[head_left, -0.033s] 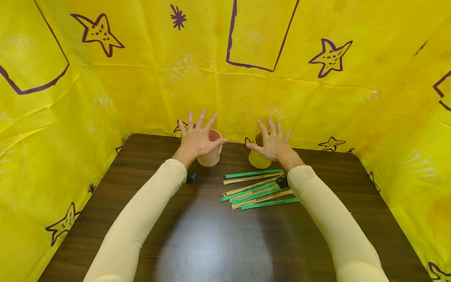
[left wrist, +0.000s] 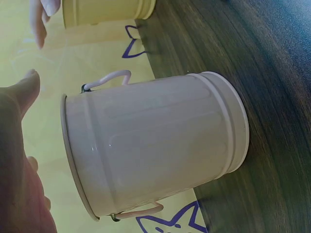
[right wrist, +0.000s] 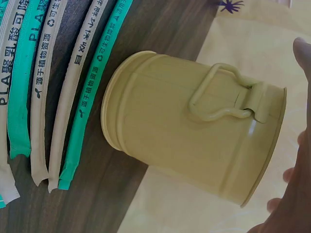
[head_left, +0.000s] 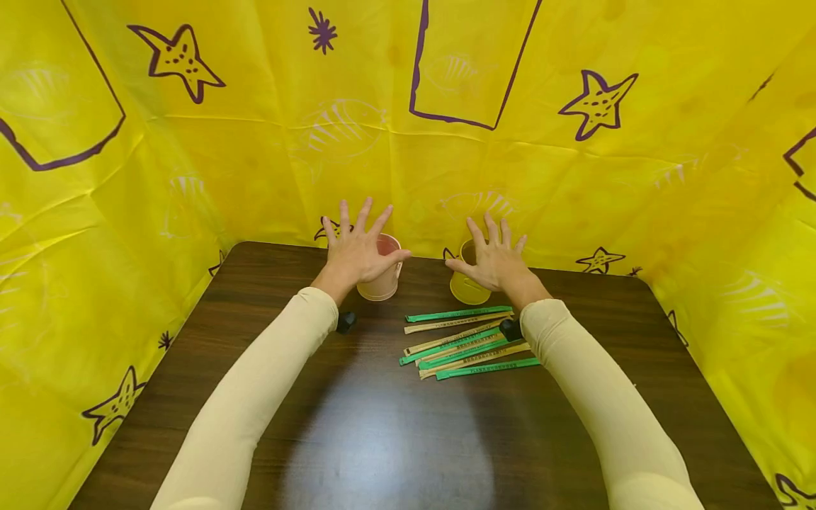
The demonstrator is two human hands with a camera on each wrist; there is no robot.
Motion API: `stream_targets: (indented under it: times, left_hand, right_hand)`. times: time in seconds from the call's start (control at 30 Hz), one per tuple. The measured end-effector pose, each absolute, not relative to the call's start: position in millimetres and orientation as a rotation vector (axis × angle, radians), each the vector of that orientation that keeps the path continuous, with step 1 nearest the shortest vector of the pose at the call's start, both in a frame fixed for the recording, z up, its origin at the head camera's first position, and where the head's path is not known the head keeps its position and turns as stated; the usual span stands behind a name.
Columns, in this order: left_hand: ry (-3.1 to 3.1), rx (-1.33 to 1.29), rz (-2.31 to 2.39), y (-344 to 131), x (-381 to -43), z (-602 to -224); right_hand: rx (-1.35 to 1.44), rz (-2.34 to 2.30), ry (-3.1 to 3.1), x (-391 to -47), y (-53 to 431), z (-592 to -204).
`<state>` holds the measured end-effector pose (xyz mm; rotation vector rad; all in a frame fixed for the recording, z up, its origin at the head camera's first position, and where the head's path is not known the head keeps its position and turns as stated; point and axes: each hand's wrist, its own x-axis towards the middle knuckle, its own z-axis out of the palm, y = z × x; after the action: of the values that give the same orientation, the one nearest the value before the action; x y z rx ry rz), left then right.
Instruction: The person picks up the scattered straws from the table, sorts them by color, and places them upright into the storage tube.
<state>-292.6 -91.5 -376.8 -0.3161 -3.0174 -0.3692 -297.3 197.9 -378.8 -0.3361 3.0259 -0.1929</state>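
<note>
Over the small pale pink metal bucket (head_left: pixel 380 289) is my left hand (head_left: pixel 357 255), fingers spread and holding nothing. The left wrist view shows that bucket (left wrist: pixel 150 141) upright, a side handle on either side, with the thumb and fingers beyond its rim. My right hand (head_left: pixel 494 265) spreads its fingers over a matching yellow bucket (head_left: pixel 468 292) and holds nothing either. In the right wrist view the yellow bucket's (right wrist: pixel 184 131) looped side handle faces the camera, and the hand shows past its rim. Each hand hides part of its bucket's opening in the head view.
Several wrapped straws (head_left: pixel 472 346), in green and tan sleeves, lie in a loose row on the dark wooden table (head_left: pixel 382 432) near the right wrist. Yellow cloth (head_left: pixel 382 163) with starfish drawings hangs behind the table and along both sides.
</note>
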Motion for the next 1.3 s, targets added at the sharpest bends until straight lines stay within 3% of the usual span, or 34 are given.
stream_targets:
  times: [0.73,1.3]
  left_hand:
    - [-2.951,-0.367,-0.49,-98.7,-299.6,-394.2]
    - [-2.811,-0.323,-0.903,-97.7,-300.1,-402.8]
  right_hand:
    - [-0.486,-0.207,3.095,-288.1,212.0,-375.2]
    - [-0.869,-0.227,3.24,-235.8,225.1,-373.9]
